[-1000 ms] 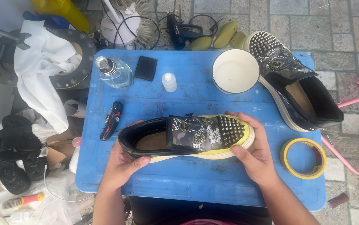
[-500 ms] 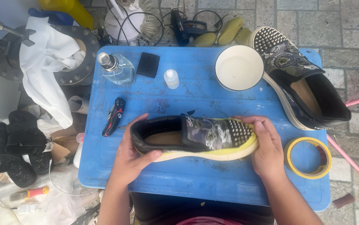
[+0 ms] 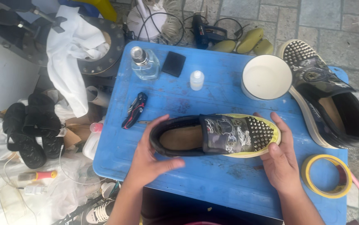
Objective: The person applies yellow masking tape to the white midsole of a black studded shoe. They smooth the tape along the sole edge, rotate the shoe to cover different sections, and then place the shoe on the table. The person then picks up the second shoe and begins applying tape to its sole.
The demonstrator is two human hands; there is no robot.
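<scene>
Two black slip-on shoes with silver studs on the toes show here. One, the black studded shoe with a yellow-taped sole (image 3: 215,135), lies on its side in the middle of the blue plastic table (image 3: 213,183), its far side hidden from the camera. The left hand (image 3: 148,160) cups its heel with fingers curved around it; the right hand (image 3: 280,160) wraps its studded toe, covering part of the sole edge. Both hands are closed on the shoe, and both forearms run out of the bottom of the view.

The second black studded shoe with a pale sole (image 3: 327,93) rests at the table's right edge, partly overhanging it. One round white tub (image 3: 266,77) stands beside it. At the far side stand one clear glass bottle with a metal cap (image 3: 144,63), one flat black square pad (image 3: 174,63) and one small white dropper bottle (image 3: 196,80). One roll of yellow tape (image 3: 327,176) lies near the right wrist. One black-and-red folding knife (image 3: 134,109) lies near the left hand; its blade is hard to make out.
</scene>
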